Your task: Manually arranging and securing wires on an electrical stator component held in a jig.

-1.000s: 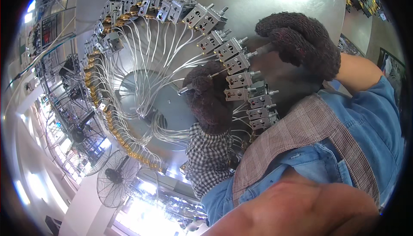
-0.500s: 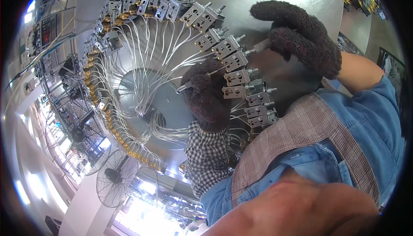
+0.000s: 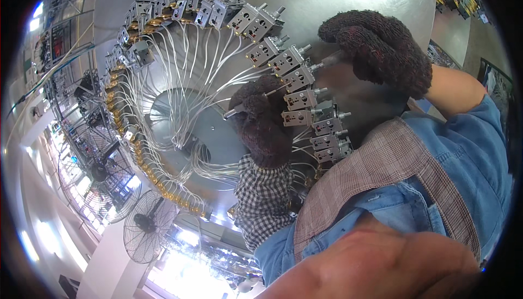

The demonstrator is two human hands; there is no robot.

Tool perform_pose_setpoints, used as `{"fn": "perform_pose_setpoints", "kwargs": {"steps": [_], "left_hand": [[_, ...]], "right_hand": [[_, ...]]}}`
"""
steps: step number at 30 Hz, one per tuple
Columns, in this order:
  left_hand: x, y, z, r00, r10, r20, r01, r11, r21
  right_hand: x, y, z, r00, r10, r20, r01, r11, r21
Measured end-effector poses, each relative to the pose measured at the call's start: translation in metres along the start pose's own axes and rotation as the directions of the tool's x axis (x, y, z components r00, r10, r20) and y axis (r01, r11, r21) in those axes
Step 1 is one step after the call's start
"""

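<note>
While gloves hide fingers | left hand (image 3: 261, 122) grip clamped on rod (image 3: 235, 112) | right hand (image 3: 376, 48) grip unclear

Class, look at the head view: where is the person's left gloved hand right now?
The left hand sits near the picture's centre, inside the ring of grey metal blocks, among the white wires, gripping a thin metal rod.

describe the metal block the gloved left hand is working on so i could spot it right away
Find the big round metal disc ringed with small grey blocks and white wires. On its right side, the left hand in a dark knit glove reaches in from below. The block beside its fingertips is the one with a thin rod against it.
</note>
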State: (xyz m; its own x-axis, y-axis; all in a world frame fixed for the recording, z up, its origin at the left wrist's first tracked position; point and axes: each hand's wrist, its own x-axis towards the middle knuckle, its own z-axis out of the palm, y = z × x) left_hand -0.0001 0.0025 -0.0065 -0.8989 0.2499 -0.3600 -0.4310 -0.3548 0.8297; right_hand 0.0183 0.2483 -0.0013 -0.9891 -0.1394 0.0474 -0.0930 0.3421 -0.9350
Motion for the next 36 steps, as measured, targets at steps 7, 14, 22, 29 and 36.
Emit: {"fn": "perform_pose_setpoints", "kwargs": {"steps": [7,14,22,29,36], "left_hand": [[0.001,0.004,0.007,1.000,-0.016,0.006,0.017,0.998,-0.058],[-0.001,0.008,0.002,0.999,-0.030,0.038,0.031,0.999,-0.026],[-0.006,0.006,-0.011,0.993,0.100,0.065,-0.094,0.992,-0.087],[-0.016,0.001,-0.014,0.998,0.063,-0.025,-0.065,0.992,-0.105],[-0.011,0.003,-0.021,0.981,0.075,0.176,-0.056,0.992,-0.110]], "right_hand": [[0.002,-0.016,0.000,0.973,0.229,0.029,-0.230,0.947,0.224],[-0.002,-0.010,0.005,0.993,0.106,-0.047,-0.089,0.957,0.277],[-0.034,-0.008,0.014,0.977,0.195,-0.084,-0.130,0.860,0.493],[-0.048,-0.007,0.037,0.977,0.111,-0.182,-0.007,0.871,0.491],[-0.048,-0.008,0.044,0.980,0.103,-0.169,-0.019,0.900,0.436]]}}
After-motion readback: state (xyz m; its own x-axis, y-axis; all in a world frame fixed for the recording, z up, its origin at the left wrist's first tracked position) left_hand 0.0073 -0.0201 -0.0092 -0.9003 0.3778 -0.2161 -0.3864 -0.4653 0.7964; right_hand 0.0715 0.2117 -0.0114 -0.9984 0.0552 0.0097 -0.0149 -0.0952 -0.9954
